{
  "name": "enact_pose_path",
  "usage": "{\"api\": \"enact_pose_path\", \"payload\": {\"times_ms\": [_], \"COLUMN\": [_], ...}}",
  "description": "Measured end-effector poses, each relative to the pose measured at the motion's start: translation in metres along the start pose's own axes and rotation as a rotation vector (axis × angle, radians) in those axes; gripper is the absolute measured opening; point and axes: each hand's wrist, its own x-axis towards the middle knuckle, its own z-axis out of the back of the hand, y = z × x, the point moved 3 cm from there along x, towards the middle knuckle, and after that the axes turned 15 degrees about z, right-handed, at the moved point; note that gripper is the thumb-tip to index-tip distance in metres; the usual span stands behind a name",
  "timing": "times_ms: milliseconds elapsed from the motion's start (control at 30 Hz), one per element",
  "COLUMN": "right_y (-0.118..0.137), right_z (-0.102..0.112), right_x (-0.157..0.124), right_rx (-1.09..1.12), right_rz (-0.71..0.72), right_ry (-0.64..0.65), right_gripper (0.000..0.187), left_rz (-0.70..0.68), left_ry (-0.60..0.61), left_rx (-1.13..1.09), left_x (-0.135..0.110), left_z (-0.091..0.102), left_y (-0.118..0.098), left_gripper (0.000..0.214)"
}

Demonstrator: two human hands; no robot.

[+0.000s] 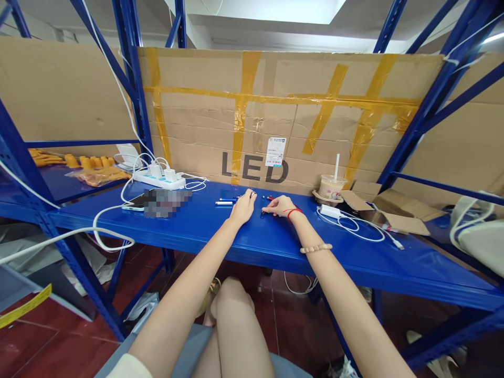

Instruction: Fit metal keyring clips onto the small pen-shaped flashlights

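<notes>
My left hand [243, 208] is above the blue shelf top [205, 231], its fingers curled closed. Something small and shiny shows at its fingertips, but I cannot make out what it is. Just left of it lie a white pen [224, 203] with a dark end and a blue pen [227, 199], partly hidden by the hand. My right hand [280, 206], wearing a red string and a beaded bracelet, pinches a small dark blue piece [263, 213] close to the surface. Behind its fingers is a small red item [270, 198], mostly covered.
A white power strip [159, 179] with cables and a phone [136, 202] are at left. On the right stand a lidded drink cup [333, 186] with a straw, a white charger [329, 211] with its cable and an opened cardboard box [401, 210]. A taped cardboard panel [197, 126] closes the back.
</notes>
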Motion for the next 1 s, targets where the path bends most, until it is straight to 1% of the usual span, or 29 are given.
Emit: {"api": "enact_pose_path", "payload": {"times_ms": [167,300,500,567,733,900,1000], "right_y": [-0.0015,0.0007,0.0037,0.0030,0.0011,0.0041,0.0038], "right_z": [-0.0007,-0.0033,0.0012,0.0040,0.0021,-0.0011,-0.0015], "right_x": [0.0011,0.0026,0.0032,0.0019,-0.0029,-0.0041,-0.0035], "right_rx": [0.008,0.039,0.016,0.005,0.106,0.152,0.149], "right_rz": [0.022,0.075,0.110,0.085,-0.038,-0.036,-0.034], "right_ry": [-0.036,-0.045,-0.121,-0.124,-0.011,-0.021,-0.032], "right_gripper": [0.026,0.020,0.023,0.026,0.025,0.018,0.017], "left_rz": [0.009,0.012,0.008,0.003,0.004,-0.022,-0.049], "left_ry": [0.040,0.048,0.039,0.020,-0.008,-0.015,-0.005], "left_rx": [-0.018,-0.009,0.012,0.022,0.027,0.025,0.054], "left_x": [-0.0005,0.0001,0.0002,-0.0005,-0.0034,-0.0033,-0.0015], "left_z": [-0.0013,-0.0021,-0.0024,-0.0014,0.0024,0.0021,-0.0007], "left_y": [-0.0001,0.0004,0.0006,-0.0003,-0.0033,-0.0035,-0.0022], "left_gripper": [0.021,0.021,0.022,0.022,0.023,0.023,0.024]}}
